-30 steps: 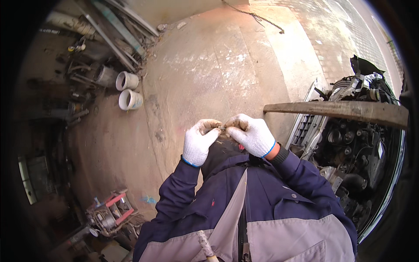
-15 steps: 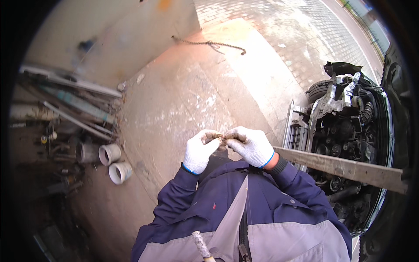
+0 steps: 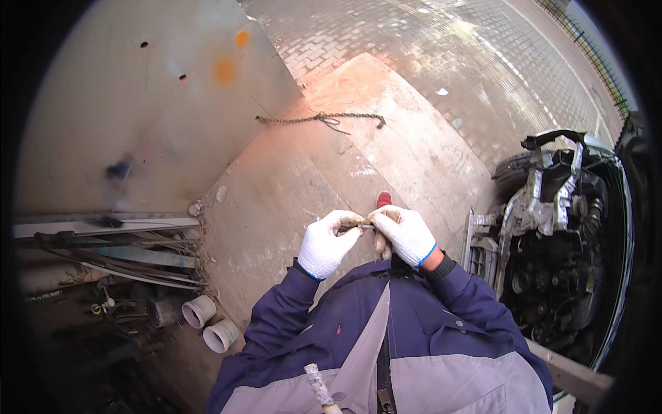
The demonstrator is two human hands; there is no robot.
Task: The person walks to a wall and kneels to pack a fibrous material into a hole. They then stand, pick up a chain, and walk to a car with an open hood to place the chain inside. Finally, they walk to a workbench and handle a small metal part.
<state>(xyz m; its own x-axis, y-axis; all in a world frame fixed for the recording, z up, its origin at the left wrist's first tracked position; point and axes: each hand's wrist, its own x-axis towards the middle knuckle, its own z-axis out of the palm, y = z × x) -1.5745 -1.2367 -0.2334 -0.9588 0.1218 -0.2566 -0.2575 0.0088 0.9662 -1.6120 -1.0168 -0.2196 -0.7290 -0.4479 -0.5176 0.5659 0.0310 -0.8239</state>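
In front of the person's waist, above the concrete floor [image 3: 269, 234], two hands in white knit gloves meet fingertip to fingertip. The left hand [image 3: 325, 245] is bent into a pinch, its thumb and forefinger closed on one end of a small, thin piece [image 3: 367, 226] that looks metallic. The right hand [image 3: 407, 236] grips the other end between thumb and forefinger, its remaining fingers curled loosely below. The piece lies roughly level between the two hands, mostly covered by the stained glove fingertips; it is too small to tell its exact kind. Just beyond the right hand's fingers shows a red shoe tip [image 3: 383, 199] on the floor. Farther ahead, a chain [image 3: 321, 118] stretches across the concrete. To the left, two whitish buckets [image 3: 199, 311] [image 3: 221, 336] lie near long strips [image 3: 121, 259] piled beside a large pale panel [image 3: 158, 103]. To the right, well apart from the hands, is an exposed vehicle engine bay [image 3: 552, 276]. A cigarette-like stick [image 3: 318, 386] juts up before the blue and grey jacket [image 3: 455, 372].
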